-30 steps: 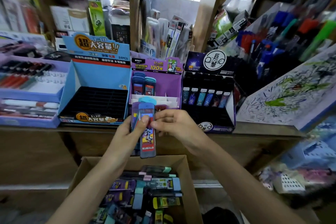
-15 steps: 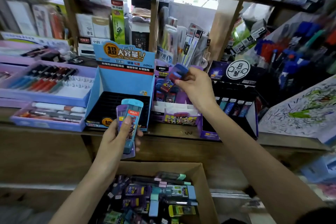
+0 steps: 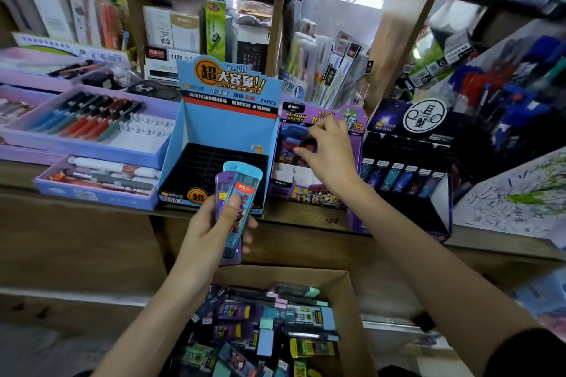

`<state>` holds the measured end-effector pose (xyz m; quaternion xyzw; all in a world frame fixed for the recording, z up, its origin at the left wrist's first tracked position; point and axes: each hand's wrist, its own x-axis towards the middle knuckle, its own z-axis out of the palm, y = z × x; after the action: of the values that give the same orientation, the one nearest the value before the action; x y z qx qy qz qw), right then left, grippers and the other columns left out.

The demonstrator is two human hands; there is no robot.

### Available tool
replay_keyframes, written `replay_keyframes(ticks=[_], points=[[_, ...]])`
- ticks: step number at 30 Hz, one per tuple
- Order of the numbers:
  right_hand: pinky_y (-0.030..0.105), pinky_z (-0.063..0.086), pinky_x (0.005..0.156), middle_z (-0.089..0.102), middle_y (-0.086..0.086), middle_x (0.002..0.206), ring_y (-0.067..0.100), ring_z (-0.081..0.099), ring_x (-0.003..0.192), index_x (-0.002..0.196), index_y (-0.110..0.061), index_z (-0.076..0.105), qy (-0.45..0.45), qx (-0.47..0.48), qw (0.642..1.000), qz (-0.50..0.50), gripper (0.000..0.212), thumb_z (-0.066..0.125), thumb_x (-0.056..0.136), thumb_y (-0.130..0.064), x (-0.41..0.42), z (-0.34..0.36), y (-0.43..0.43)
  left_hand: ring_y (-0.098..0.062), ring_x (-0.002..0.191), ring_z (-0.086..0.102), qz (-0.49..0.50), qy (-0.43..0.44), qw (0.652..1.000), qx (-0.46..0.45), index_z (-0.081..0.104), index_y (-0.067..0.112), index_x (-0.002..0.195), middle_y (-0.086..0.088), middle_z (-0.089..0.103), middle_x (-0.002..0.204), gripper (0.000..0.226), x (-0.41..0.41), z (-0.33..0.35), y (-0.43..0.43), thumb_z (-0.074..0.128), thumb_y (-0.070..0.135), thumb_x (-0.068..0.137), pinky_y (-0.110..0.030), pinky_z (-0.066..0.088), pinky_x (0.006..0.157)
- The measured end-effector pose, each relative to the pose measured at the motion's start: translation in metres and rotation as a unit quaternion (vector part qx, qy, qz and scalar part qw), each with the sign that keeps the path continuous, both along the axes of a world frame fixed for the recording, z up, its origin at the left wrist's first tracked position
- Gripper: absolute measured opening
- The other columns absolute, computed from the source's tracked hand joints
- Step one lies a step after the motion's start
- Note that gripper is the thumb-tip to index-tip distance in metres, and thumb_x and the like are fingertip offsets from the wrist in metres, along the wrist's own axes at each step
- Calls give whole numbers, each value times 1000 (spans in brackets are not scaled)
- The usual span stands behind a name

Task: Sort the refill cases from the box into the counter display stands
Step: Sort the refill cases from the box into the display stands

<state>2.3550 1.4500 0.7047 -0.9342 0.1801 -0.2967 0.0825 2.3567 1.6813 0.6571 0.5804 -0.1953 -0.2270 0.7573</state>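
The wooden tabletop (image 3: 306,220) carries a row of stands, and the purple Ultraman display stand (image 3: 318,162) at its middle is the landmark here. Left of it, touching, stands the blue display stand (image 3: 226,131), its black slotted tray bare. Right of it sits the black display stand (image 3: 410,168) with a row of cases upright along its front. Below and in front of it, under the tabletop's edge, the cardboard box (image 3: 346,291) is open and heaped with loose refill cases (image 3: 269,318) in purple, teal and yellow.

The right hand (image 3: 329,159) reaches into the purple stand's upper tier, its fingers pinched on a blue refill case (image 3: 291,144) that looks to be going in beside others already there; whether it is fully seated cannot be told. The left hand (image 3: 214,229) is below-left of the purple stand, over the front of the blue one, gripping two held cases (image 3: 237,193), a teal one on a purple one.

To do this well, push the case upright to the slot's bottom, label forward, before letting go, and steer clear of tipping its neighbours. Match each held case's artwork to its stand before placing.
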Motion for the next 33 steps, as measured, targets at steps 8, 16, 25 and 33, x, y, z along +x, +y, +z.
replay_keyframes(ticks=[8, 16, 25, 33], points=[[28, 34, 87, 42, -1, 98, 20, 38, 102, 92, -13, 63, 9, -42, 999, -15, 28, 64, 85, -40, -5, -2, 4, -11, 55, 57, -4, 0, 1000, 8, 56, 14, 108, 0, 66, 71, 33, -1, -1, 0, 50, 39, 87, -21, 48, 47], [14, 46, 58, 66, -7, 75, 2, 61, 68, 93, -18, 62, 20, 477, 860, 181, 18, 55, 92, -34, -56, 3, 58, -10, 54, 58, -21, -11, 1000, 14, 56, 13, 103, 0, 67, 69, 34, -6, 4, -12, 51, 40, 83, -21, 49, 47], [20, 49, 57, 70, 0, 81, 10, 63, 68, 86, -12, 59, -49, 559, 817, 137, 5, 61, 89, -14, -72, 9, 53, -11, 51, 55, -44, 2, 999, 24, 56, 14, 100, -3, 67, 68, 38, -12, 3, -25, 51, 46, 81, -23, 48, 46], [21, 50, 58, 67, 2, 80, 5, 63, 61, 91, -14, 60, -157, 382, 907, 79, 4, 62, 89, -12, -60, 52, -11, -11, 55, 59, -30, -42, 998, 27, 54, 18, 103, -4, 71, 77, 27, -3, 3, -21, 50, 37, 85, -23, 50, 49]])
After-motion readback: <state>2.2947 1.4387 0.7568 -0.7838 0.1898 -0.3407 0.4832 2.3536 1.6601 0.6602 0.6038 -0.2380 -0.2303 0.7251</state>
